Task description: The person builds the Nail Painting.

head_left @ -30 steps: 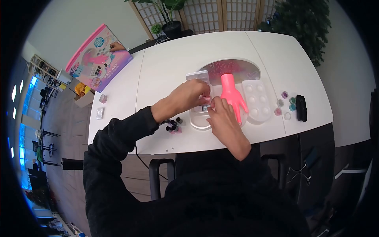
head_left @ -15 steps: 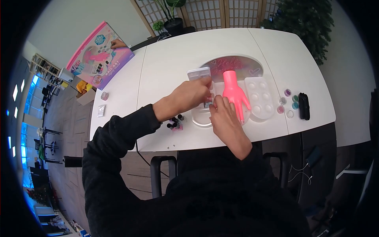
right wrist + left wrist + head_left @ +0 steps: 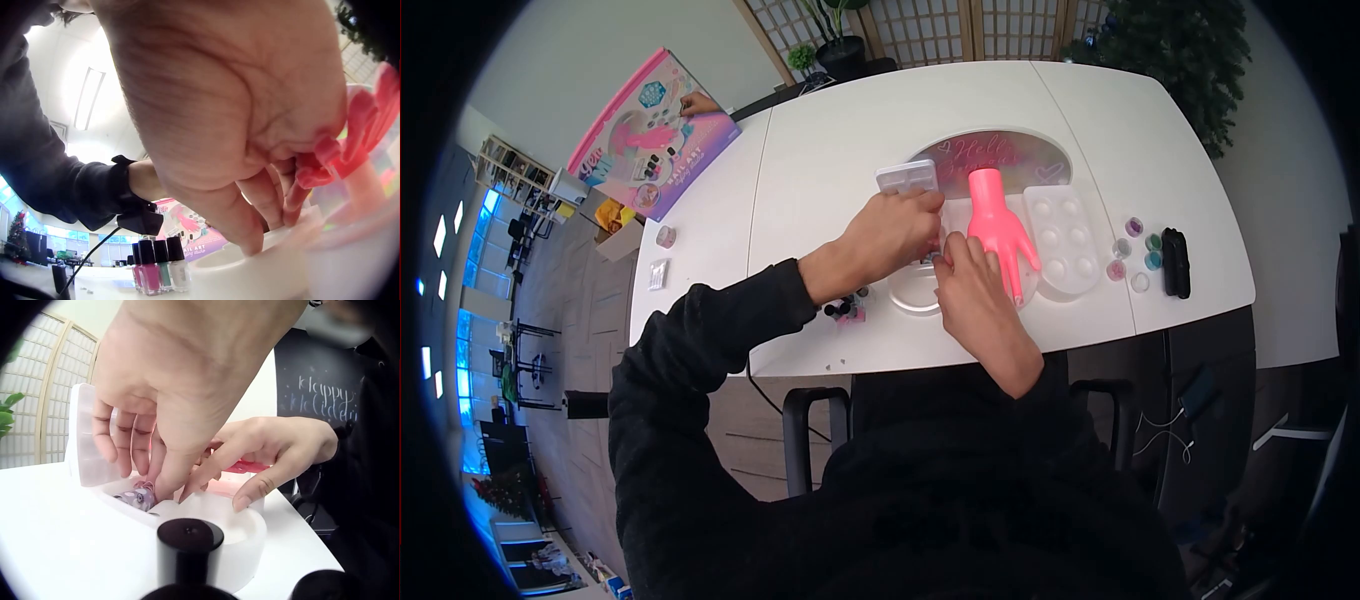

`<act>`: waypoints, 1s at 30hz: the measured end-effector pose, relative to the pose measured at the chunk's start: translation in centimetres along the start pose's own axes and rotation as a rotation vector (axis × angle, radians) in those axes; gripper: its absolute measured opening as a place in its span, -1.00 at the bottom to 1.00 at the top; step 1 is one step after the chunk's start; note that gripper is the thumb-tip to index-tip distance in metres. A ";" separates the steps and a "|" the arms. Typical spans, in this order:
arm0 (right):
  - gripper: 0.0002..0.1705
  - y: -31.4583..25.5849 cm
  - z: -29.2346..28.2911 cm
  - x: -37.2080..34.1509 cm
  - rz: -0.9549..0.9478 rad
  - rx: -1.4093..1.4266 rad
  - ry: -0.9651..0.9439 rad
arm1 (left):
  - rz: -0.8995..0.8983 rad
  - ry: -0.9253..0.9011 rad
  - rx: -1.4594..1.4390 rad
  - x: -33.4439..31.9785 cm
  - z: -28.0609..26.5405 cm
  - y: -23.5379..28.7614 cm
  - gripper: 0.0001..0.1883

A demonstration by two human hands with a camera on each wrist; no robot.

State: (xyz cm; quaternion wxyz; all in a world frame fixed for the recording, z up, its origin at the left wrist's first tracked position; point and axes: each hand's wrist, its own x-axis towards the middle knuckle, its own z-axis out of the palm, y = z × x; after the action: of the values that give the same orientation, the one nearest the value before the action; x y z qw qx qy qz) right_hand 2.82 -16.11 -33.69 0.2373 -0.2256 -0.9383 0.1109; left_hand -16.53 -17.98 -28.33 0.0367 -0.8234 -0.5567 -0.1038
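Note:
My left hand (image 3: 888,235) reaches down into a white compartmented tray (image 3: 244,522), beside its upright clear lid (image 3: 87,440). In the left wrist view its thumb and index finger pinch at a small lilac patterned piece (image 3: 139,499) with pale dots, partly hidden by the fingers. The right hand (image 3: 985,305) is close on the near side; its fairly straight fingertips (image 3: 251,244) touch the tray by the round compartment, with the thumb held apart. A bright pink model hand (image 3: 998,235) lies just right of both hands.
A white palette with round wells (image 3: 1065,245) sits right of the model hand, a silvery arched panel (image 3: 1015,150) behind. Small glitter pots (image 3: 1135,227) and a black case (image 3: 1175,262) lie further right. Nail polish bottles (image 3: 150,272) stand left; a nail art box (image 3: 655,145) stands back left.
The left hand has shifted slightly toward the tray's lid, its fingers lower over the compartment. The right hand stays near the same spot. The head view has tilted a little.

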 end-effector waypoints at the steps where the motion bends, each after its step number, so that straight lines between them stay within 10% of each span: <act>1: -0.63 0.0 0.1 0.0 -0.006 -0.002 0.012 | -0.021 -0.001 0.039 0.1 0.0 0.0 -0.85; 30: -0.71 0.6 -0.3 0.0 -0.010 0.156 0.040 | -0.137 -0.113 0.024 0.2 -1.2 -0.1 -0.78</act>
State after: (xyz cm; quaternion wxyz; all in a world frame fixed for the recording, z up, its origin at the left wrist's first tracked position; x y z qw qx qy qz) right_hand 3.21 -15.58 -33.65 0.2733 -0.2038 -0.9231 0.1779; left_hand -16.71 -17.92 -27.14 0.0081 -0.7873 -0.6143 -0.0527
